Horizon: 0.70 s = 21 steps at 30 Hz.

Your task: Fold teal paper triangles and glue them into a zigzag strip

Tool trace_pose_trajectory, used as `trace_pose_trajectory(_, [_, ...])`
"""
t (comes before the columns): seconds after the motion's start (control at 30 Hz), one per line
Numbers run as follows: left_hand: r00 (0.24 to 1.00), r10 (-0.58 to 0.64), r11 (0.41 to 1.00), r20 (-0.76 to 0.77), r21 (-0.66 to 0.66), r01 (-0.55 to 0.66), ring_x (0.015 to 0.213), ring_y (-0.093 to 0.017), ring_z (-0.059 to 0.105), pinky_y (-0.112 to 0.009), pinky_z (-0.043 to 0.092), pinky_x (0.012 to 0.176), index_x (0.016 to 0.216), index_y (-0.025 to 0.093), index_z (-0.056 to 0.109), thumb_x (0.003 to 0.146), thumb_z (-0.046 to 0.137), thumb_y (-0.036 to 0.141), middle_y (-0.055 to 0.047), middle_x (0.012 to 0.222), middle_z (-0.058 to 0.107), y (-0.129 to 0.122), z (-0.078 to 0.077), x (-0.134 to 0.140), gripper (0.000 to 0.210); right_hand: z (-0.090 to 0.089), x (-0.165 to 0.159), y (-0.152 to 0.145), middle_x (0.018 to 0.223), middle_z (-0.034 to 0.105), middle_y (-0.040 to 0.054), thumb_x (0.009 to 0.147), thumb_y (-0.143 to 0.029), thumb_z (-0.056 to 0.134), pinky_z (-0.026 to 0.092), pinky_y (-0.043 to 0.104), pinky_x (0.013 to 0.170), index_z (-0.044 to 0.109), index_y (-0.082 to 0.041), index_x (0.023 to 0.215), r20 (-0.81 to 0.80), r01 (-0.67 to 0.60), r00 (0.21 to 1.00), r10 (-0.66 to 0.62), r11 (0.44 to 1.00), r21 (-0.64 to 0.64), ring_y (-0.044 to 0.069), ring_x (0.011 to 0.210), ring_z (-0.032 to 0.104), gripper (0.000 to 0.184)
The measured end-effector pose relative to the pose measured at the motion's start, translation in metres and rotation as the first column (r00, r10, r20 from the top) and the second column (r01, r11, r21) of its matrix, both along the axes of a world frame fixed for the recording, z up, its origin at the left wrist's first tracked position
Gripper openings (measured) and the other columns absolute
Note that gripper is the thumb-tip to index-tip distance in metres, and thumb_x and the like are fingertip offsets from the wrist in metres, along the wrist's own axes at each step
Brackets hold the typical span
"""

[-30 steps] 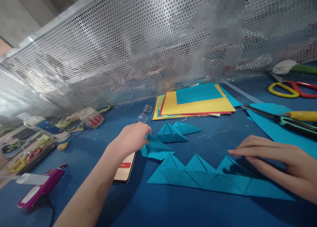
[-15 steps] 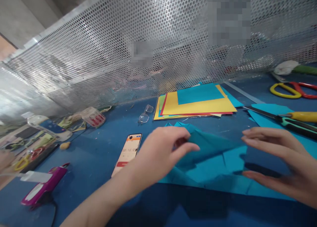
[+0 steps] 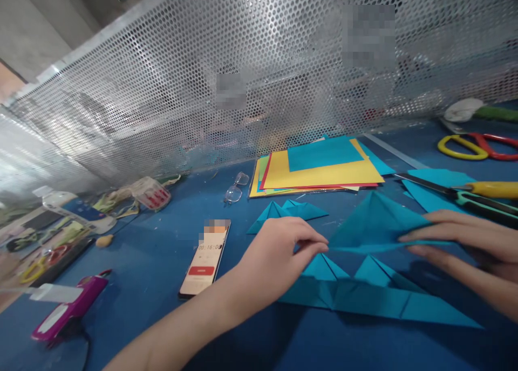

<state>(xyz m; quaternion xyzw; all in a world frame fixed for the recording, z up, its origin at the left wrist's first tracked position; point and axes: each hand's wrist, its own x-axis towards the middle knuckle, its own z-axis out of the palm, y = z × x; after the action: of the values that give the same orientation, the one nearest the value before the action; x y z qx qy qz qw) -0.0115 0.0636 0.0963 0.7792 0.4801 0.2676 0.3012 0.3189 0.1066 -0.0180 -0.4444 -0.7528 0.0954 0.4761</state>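
Blue tabletop [image 3: 154, 263] below, and folded paper [image 3: 374, 225] held just above the creased strip [image 3: 364, 296]: left hand [image 3: 279, 252], fingers pinched on one tip; right hand [image 3: 473, 247] clamped opposite; feather-light, crisp, crumples easily, so grip the corners

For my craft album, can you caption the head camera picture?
The right hand holds a folded blue paper piece, its other end at the left hand, over a peaked blue paper strip.

Glare spots the perforated metal screen [image 3: 178, 85] across the top; shadows darken lower centre; left edge stretched, blurry.
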Motion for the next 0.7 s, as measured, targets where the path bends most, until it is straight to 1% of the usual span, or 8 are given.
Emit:
trace_pose_trajectory(0.07, [1.000,0.013,1.000,-0.028,-0.015,-0.013,0.099,-0.024,0.086,-0.034,0.067,0.097,0.099,0.022,0.093,0.105,0.082,0.010,-0.004,0.104,0.092,0.000,-0.005,0.000,0.017,-0.004,0.012,0.009,0.099,0.084,0.0010,0.092,-0.082,0.082,0.067,0.043,0.082,0.092,-0.038,0.092,-0.028,0.148,0.989,-0.148,0.989,-0.005,0.033,0.098,0.081,0.045])
trace_pose_trajectory(0.13, [0.998,0.014,0.999,-0.056,-0.043,-0.017,0.094,-0.024,0.087,-0.034,0.068,0.093,0.109,0.023,0.094,0.102,0.083,0.010,-0.004,0.101,0.092,-0.001,-0.012,0.003,0.019,-0.009,0.019,0.013,0.104,0.085,0.0022,0.086,-0.086,0.083,0.065,0.050,0.080,0.093,-0.037,0.097,-0.050,0.282,0.957,-0.285,0.957,-0.060,0.036,0.092,0.080,0.051])
trace_pose_trajectory(0.2, [0.997,0.002,0.997,-0.080,-0.079,-0.009,0.089,-0.024,0.087,-0.033,0.068,0.088,0.115,0.023,0.094,0.098,0.085,0.009,-0.004,0.098,0.092,-0.002,-0.020,0.006,0.024,-0.012,0.020,0.015,0.105,0.086,0.0035,0.079,-0.089,0.083,0.063,0.052,0.075,0.094,-0.036,0.102,-0.069,0.365,0.924,-0.377,0.920,-0.140,0.034,0.080,0.077,0.059])
trace_pose_trajectory(0.27, [0.996,-0.023,0.993,-0.092,-0.118,0.012,0.086,-0.023,0.087,-0.032,0.067,0.086,0.105,0.022,0.095,0.094,0.087,0.007,-0.003,0.094,0.092,-0.002,-0.026,0.009,0.021,-0.011,0.018,0.016,0.104,0.086,0.0038,0.074,-0.088,0.085,0.065,0.050,0.074,0.093,-0.033,0.100,-0.105,0.398,0.899,-0.424,0.894,-0.208,0.032,0.079,0.076,0.062])
trace_pose_trajectory(0.37, [0.996,-0.045,0.987,-0.083,-0.160,0.031,0.091,-0.022,0.087,-0.031,0.066,0.091,0.084,0.024,0.091,0.090,0.088,0.002,-0.001,0.093,0.091,-0.001,-0.029,0.011,0.023,-0.004,0.011,0.016,0.108,0.086,0.0034,0.063,-0.087,0.088,0.068,0.047,0.082,0.090,-0.032,0.092,-0.154,0.402,0.881,-0.447,0.880,-0.254,0.035,0.093,0.078,0.062])
trace_pose_trajectory(0.47, [0.998,-0.028,0.985,-0.049,-0.172,0.019,0.103,-0.020,0.085,-0.029,0.064,0.095,0.076,0.024,0.087,0.088,0.096,0.002,-0.002,0.108,0.091,-0.001,-0.027,0.012,0.027,0.005,0.004,0.014,0.102,0.084,0.0044,0.055,-0.089,0.089,0.064,0.044,0.065,0.089,-0.032,0.087,-0.148,0.384,0.888,-0.436,0.879,-0.283,0.031,0.078,0.072,0.066])
trace_pose_trajectory(0.53, [0.999,-0.013,0.983,-0.031,-0.181,0.007,0.101,-0.020,0.084,-0.028,0.062,0.090,0.070,0.023,0.082,0.086,0.103,0.008,-0.002,0.106,0.089,-0.001,-0.026,0.012,0.030,0.009,0.002,0.012,0.099,0.084,0.0052,0.057,-0.089,0.088,0.060,0.043,0.059,0.089,-0.031,0.088,-0.138,0.374,0.893,-0.427,0.878,-0.298,0.028,0.071,0.068,0.066])
trace_pose_trajectory(0.7, [0.999,0.020,0.978,-0.028,-0.209,-0.025,0.088,-0.022,0.079,-0.030,0.051,0.071,0.061,0.023,0.056,0.077,0.115,0.040,0.001,0.082,0.078,-0.001,-0.025,0.016,0.064,0.010,0.002,0.010,0.102,0.085,0.0034,0.063,-0.089,0.085,0.065,0.045,0.072,0.089,-0.032,0.087,-0.123,0.327,0.920,-0.372,0.901,-0.284,0.030,0.078,0.073,0.062])
